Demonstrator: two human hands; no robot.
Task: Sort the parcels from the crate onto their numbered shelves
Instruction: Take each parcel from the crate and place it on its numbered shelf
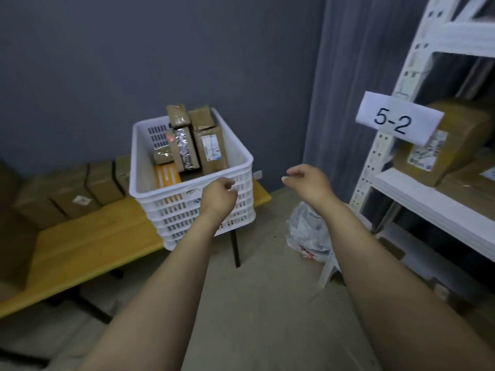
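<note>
Head view: white plastic crate [142, 167] sits on the yellow table [88, 247], with cardboard parcels [210, 145] standing on end inside. Left hand [218, 195] is in front of the crate's near rim, fingers loosely curled and empty; parcels lie beyond the fingertips. Right hand [308, 180] hangs between the crate and the white shelf rack [428, 199], fingers relaxed, holding nothing. One brown parcel [455, 135] lies on the shelf behind the "5-2" label [396, 120].
</note>
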